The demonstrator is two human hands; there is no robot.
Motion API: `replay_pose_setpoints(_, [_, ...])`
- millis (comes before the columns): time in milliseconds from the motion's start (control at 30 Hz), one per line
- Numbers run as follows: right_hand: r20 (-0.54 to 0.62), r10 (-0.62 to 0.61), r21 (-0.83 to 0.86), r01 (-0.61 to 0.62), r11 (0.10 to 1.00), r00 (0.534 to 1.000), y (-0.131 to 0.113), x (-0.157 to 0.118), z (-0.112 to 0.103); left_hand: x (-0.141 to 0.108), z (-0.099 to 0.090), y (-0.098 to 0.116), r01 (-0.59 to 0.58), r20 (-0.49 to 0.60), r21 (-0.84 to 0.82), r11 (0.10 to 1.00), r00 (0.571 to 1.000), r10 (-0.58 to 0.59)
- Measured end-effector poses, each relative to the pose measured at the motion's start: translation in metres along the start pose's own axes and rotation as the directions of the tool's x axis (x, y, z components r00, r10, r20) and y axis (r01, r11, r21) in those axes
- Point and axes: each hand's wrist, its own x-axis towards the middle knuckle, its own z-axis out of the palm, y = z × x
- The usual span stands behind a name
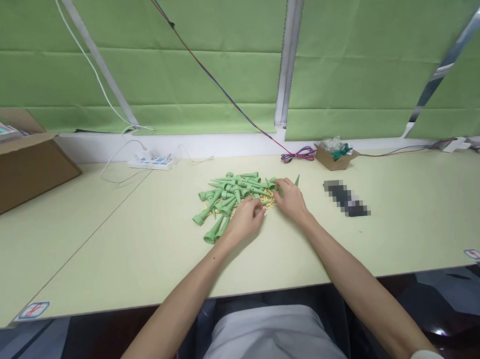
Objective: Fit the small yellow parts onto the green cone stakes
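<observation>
A heap of green plastic spikes (pixel 226 195), each a long cone with a flared cap end, lies on the table in front of me. Small yellow pieces (pixel 268 195) are scattered among and under them. My right hand (pixel 290 199) is closed at the heap's right edge around a green plastic spike (pixel 297 180), whose pointed tip shows beyond the hand. At the near right side of the heap, my left hand (pixel 246 218) has its fingers curled together. Anything it pinches is too small or hidden to make out.
An open cardboard box (pixel 23 168) stands at far left. By the wall are a white power strip (pixel 153 162), a coiled red-blue cable (pixel 299 154) and a small carton (pixel 335 160) holding plastic wrapping. Right of my hands lies a blurred dark object (pixel 346 198).
</observation>
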Motion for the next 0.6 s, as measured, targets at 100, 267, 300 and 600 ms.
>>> replay_pose_setpoints(100, [0.038, -0.038, 0.019, 0.037, 0.999, 0.999, 0.0045, 0.0036, 0.0042, -0.0006, -0.0003, 0.0006, 0.001, 0.006, 0.002, 1.000, 1.000, -0.001])
replay_pose_setpoints(267, [0.125, -0.046, 0.004, 0.046, 0.999, 0.991, 0.0057, 0.0079, 0.0084, -0.0004, -0.0009, 0.0011, 0.005, 0.009, 0.007, 1.000, 1.000, -0.005])
replay_pose_setpoints(300, [0.126, -0.043, 0.001, 0.043, 0.999, 0.991, 0.0054, 0.0083, 0.0088, -0.0002, -0.0008, 0.0009, 0.009, 0.010, 0.007, 1.000, 1.000, -0.009])
replay_pose_setpoints(600, [0.113, 0.032, -0.075, -0.024, 0.997, 0.993, 0.0085, 0.0089, 0.0113, 0.0004, -0.0013, 0.0010, 0.014, 0.023, 0.022, 1.000, 1.000, -0.015])
